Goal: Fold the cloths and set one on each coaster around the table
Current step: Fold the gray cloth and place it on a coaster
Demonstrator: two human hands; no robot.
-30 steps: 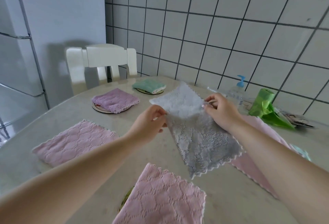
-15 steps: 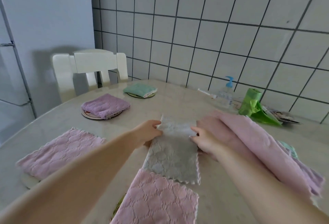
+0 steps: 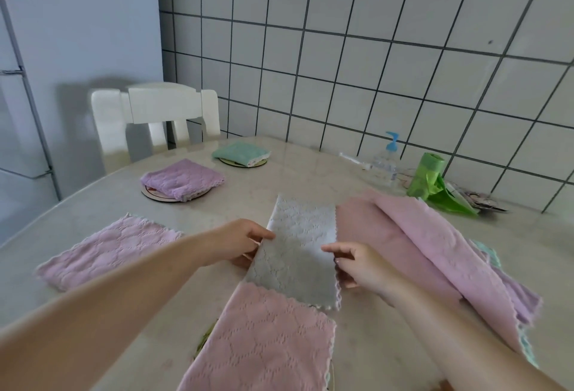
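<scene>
The grey cloth [image 3: 296, 254] is pinched at its edges by the left hand [image 3: 231, 243] and right hand [image 3: 357, 263]; pink cloths [image 3: 435, 244] are heaped at three o'clock, a pink cloth [image 3: 264, 341] overlaps at six.

A pump bottle [image 3: 386, 163] and a green bag roll [image 3: 435, 185] stand at the table's [image 3: 388, 344] far right edge, a white chair [image 3: 155, 120] at its far left edge.

Seven cloths [image 3: 300, 254], two visible coasters [image 3: 174, 195], one chair [image 3: 161, 117], one pump bottle [image 3: 386, 162], two hands [image 3: 236, 243]
</scene>
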